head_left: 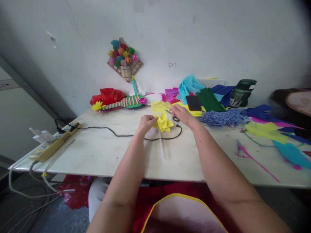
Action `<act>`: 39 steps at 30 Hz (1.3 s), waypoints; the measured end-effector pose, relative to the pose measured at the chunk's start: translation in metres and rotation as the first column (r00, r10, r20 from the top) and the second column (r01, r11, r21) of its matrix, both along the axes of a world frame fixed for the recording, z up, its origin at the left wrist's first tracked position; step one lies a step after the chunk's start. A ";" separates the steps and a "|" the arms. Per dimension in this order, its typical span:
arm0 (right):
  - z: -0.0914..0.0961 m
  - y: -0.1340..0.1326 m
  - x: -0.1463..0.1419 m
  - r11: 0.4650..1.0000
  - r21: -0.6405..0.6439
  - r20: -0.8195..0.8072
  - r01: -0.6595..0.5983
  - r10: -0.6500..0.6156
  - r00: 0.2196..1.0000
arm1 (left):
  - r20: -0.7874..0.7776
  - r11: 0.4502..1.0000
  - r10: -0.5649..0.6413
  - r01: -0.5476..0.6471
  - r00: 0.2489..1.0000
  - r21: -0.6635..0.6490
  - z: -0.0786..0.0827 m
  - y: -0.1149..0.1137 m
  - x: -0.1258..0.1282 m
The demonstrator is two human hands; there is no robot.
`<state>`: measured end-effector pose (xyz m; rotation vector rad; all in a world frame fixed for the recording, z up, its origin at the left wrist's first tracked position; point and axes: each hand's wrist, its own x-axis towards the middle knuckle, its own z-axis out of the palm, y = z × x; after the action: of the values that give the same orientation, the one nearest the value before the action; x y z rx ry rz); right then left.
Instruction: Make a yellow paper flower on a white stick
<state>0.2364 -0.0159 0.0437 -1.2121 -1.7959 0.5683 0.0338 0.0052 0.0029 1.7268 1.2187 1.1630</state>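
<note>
My left hand (146, 123) pinches the edge of a yellow paper flower (163, 123) between thumb and fingers. A pale thin stem (162, 147) runs from the flower toward me, partly blurred. Just right of the flower, my right hand (181, 114) has its fingers curled on a pair of scissors (176, 119). One black handle loop shows below the fingers, and the blades point left. Part of the scissors is hidden by the hand. A yellow paper piece (157, 106) lies behind the flower. A black cable (111, 130) curves across the table around the flower's near side.
A power strip (55, 142) sits at the left edge. Behind stand a paper-decorated lute shape (123, 103) and glue bottle (135, 86). At right are a phone (193, 103), blue yarn (223, 117), dark jar (242, 93) and coloured paper (267, 131).
</note>
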 end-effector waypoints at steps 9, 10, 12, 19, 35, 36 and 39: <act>-0.006 0.003 -0.015 0.996 0.092 0.160 -0.011 -0.004 0.987 | -0.171 0.981 0.094 -0.061 0.981 0.186 0.005 -0.004 0.004; -0.006 0.003 -0.017 0.995 0.096 0.187 -0.003 -0.015 0.982 | -0.178 0.978 0.099 -0.063 0.979 0.198 0.004 -0.004 0.004; -0.005 0.002 -0.019 0.994 0.106 0.245 0.019 -0.045 0.969 | -0.187 0.974 0.103 -0.061 0.977 0.218 0.004 -0.004 0.005; -0.002 -0.001 -0.023 0.993 0.062 0.344 0.096 -0.112 0.932 | -0.204 0.971 0.076 -0.026 0.976 0.237 0.004 -0.006 0.009; -0.012 0.007 -0.020 1.000 -0.012 0.148 0.011 -0.009 0.989 | 0.111 0.987 -0.158 0.160 0.981 -0.012 -0.002 -0.003 0.008; -0.011 0.007 -0.020 1.000 -0.013 0.142 -0.003 0.005 0.990 | 0.126 0.983 -0.177 0.182 0.976 -0.027 -0.003 -0.002 0.007; -0.010 0.005 -0.020 0.999 -0.008 0.133 -0.038 0.038 0.990 | 0.158 0.975 -0.200 0.212 0.967 -0.064 -0.005 0.000 0.006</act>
<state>0.2166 -0.0112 0.0342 -1.2466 -1.9337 0.5246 0.0401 0.0050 -0.0016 1.6304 0.9573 1.0839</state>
